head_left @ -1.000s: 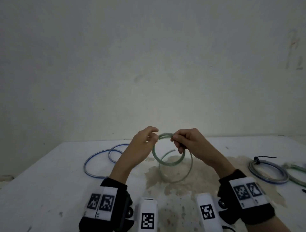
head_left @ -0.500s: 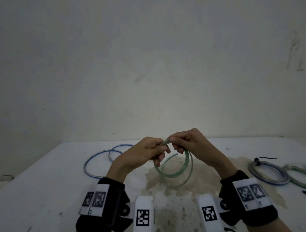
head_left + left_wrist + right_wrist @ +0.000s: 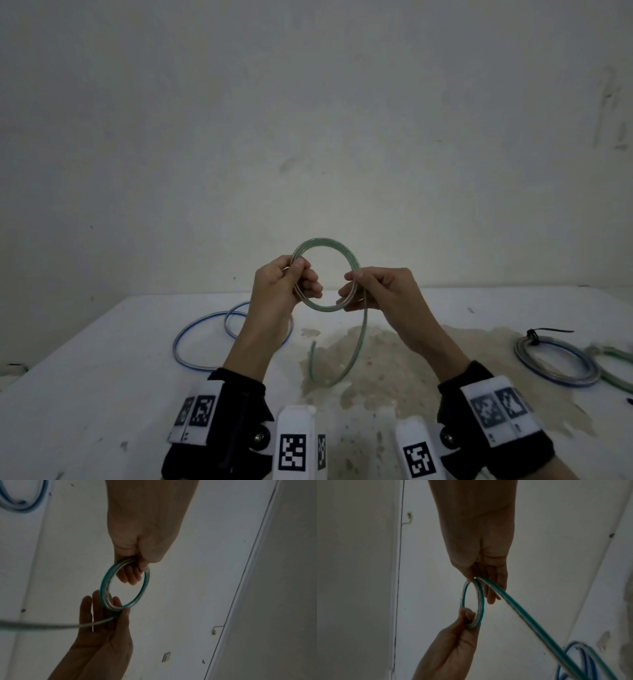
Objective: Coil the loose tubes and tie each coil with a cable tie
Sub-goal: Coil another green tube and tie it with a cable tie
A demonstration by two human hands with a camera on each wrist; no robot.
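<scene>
I hold a clear tube with a green stripe, wound into a small coil (image 3: 325,241), up in front of the wall. My left hand (image 3: 302,278) grips the coil's left side, fingers curled round the strands. My right hand (image 3: 352,288) pinches the right side between thumb and fingers. From there the loose tail (image 3: 358,353) hangs in a curve down to the table. The left wrist view shows the coil (image 3: 106,584) between the left hand (image 3: 137,568) and the right hand (image 3: 109,615). In the right wrist view the tail (image 3: 530,622) runs off lower right.
A loose blue-striped tube (image 3: 191,330) lies in loops on the white table (image 3: 102,394), left of my arms. At the right edge lies a coil (image 3: 555,365) tied with a black cable tie (image 3: 535,335), and beside it a green coil (image 3: 616,375). A brown stain (image 3: 394,370) covers the middle.
Both hands rose from just above the table to in front of the wall. They moved apart to opposite sides of the coil, which now faces me with its tail hanging.
</scene>
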